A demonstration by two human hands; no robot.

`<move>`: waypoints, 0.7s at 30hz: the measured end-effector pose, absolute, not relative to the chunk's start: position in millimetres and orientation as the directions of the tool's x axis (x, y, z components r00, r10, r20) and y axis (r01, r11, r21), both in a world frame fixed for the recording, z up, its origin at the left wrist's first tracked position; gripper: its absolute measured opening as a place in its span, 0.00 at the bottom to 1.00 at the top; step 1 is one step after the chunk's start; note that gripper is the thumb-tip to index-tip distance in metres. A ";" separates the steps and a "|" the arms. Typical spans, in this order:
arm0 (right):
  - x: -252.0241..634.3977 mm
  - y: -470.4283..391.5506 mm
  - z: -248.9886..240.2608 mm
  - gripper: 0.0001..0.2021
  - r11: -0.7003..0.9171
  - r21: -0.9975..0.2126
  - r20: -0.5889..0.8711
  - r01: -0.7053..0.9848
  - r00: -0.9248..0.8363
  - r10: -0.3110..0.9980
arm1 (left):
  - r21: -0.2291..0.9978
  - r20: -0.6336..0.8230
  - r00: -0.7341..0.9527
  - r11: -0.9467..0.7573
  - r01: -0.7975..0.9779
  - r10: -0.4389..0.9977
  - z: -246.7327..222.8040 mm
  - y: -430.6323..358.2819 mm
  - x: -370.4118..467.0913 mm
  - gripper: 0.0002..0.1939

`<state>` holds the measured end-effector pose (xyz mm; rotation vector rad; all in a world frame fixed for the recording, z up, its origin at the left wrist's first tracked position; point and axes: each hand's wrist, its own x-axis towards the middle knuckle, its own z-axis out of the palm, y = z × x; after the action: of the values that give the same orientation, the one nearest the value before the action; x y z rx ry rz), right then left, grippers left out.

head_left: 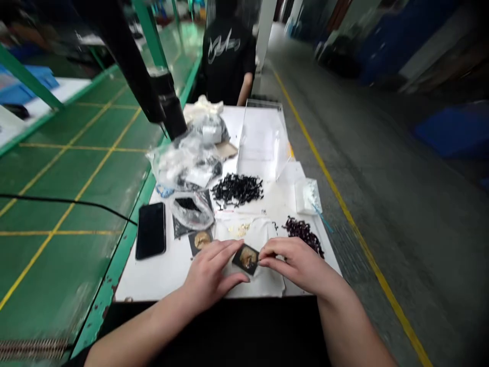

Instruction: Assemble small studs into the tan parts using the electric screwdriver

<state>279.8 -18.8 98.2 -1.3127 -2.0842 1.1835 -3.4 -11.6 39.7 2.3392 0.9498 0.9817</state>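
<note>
Through the head camera I view the left hand (214, 270) grasping a dark plate (244, 262) between fingers and thumb, over a white sheet (267, 283) near the counter's (160, 280) front edge. The right hand (296, 261) is pinched at the plate's right edge; I cannot tell what lies between its fingertips. A tan disc (249, 257) shows on the plate. Gold bits (243, 229) lie beyond it, black pieces (237, 189) farther back, dark red pieces (303, 232) beside the right hand, and a phone (151, 231) at left.
</note>
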 end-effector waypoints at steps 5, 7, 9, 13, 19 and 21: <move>301.4 18.8 140.1 0.10 0.107 -0.871 -0.158 0.480 -0.480 0.863 | 0.452 0.429 0.209 -0.409 0.793 0.879 73.4 36.4 -42.5 0.12; 304.8 40.1 150.4 0.11 0.045 -0.893 -0.167 0.447 -0.423 0.891 | 0.289 0.312 0.151 -0.245 0.925 0.938 87.1 57.7 -53.3 0.16; 302.7 62.1 153.9 0.13 0.016 -0.930 -0.061 0.367 -0.196 0.979 | 0.148 0.139 0.164 -0.185 0.972 0.977 96.0 74.9 -57.3 0.17; 291.5 81.1 146.5 0.29 0.077 -0.980 0.121 0.184 0.237 0.964 | -0.002 -0.015 0.217 -0.217 0.976 0.976 96.3 92.9 -49.1 0.18; 297.7 24.7 121.6 0.17 -0.051 -0.827 0.080 0.559 0.208 0.975 | -0.004 -0.044 0.224 -0.224 0.974 0.974 83.5 96.2 -32.3 0.18; 304.5 3.5 111.6 0.13 -0.075 -0.713 0.071 0.698 0.178 0.981 | 0.002 -0.050 0.220 -0.220 0.975 0.974 82.4 94.9 -31.6 0.18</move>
<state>304.5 3.5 111.6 -1.8375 -1.5807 0.5863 -31.6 94.9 82.4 2.4278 1.9411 -0.0582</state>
